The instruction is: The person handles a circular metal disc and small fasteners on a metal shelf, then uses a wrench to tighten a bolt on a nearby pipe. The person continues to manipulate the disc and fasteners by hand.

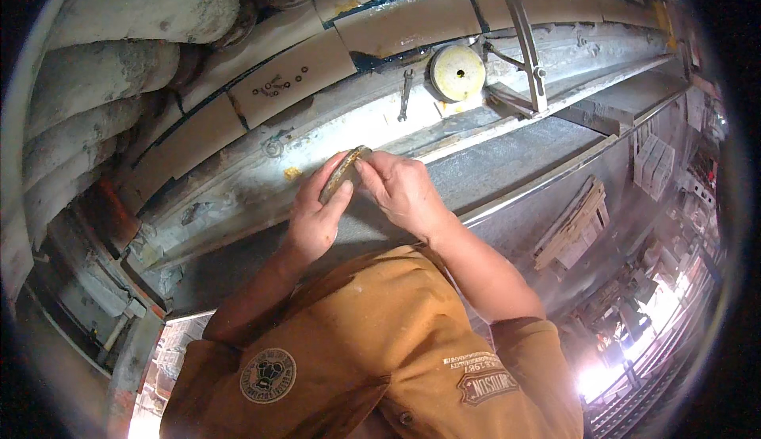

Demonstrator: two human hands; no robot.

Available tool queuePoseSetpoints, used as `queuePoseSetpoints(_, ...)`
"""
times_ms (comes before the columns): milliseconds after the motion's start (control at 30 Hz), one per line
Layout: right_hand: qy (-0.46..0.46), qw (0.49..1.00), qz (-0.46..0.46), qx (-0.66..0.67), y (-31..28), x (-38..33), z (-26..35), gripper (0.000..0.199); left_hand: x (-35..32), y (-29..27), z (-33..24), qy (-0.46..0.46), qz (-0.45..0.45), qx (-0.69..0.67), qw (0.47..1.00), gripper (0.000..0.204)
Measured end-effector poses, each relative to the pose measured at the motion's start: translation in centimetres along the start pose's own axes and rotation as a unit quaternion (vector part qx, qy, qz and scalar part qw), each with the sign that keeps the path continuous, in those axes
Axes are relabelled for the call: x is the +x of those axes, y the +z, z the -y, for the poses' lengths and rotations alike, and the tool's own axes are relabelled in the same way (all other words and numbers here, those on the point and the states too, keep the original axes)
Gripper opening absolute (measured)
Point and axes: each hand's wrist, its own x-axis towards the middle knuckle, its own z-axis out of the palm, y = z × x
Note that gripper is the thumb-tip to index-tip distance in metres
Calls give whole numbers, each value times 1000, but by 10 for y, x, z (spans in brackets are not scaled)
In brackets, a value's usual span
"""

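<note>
Both of my hands meet over the ledge, around a flat grey-brown piece [342, 176] with a rough, yellowish edge. It is held tilted; its exact kind I cannot make out. My left hand [314, 213] is closed on its lower side, the thumb lying along its face. At the upper end, my right hand [406, 192] pinches it with thumb and fingers. A wrench [407, 96] lies on the ledge beyond my hands, beside a round cream-coloured disc [460, 73] with a dark centre hole.
Several washers, nuts and bolts [278, 83] rest on a tan panel [295, 74] at the far left. A slotted metal bar [523, 39] stands right of the disc. Large pale rounded shapes [151, 11] fill the upper left. Wooden boards [572, 221] lie at the right.
</note>
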Motion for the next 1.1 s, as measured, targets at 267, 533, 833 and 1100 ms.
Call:
queuePoseSetpoints(267,-53,994,-31,-90,-5,-2,-1,20,-2,1,-1,-71,-1,-46,996,44)
queuePoseSetpoints(533,233,946,99,202,-13,5,11,40,0,0,-7,-78,0,-66,995,42)
queuePoseSetpoints(833,9,998,-17,-65,-6,-3,7,22,2,2,-5,-73,-24,-49,996,41)
queuePoseSetpoints(1100,75,997,-6,6,-13,-5,6,19,4,-19,-6,-140,-12,-207,968,43)
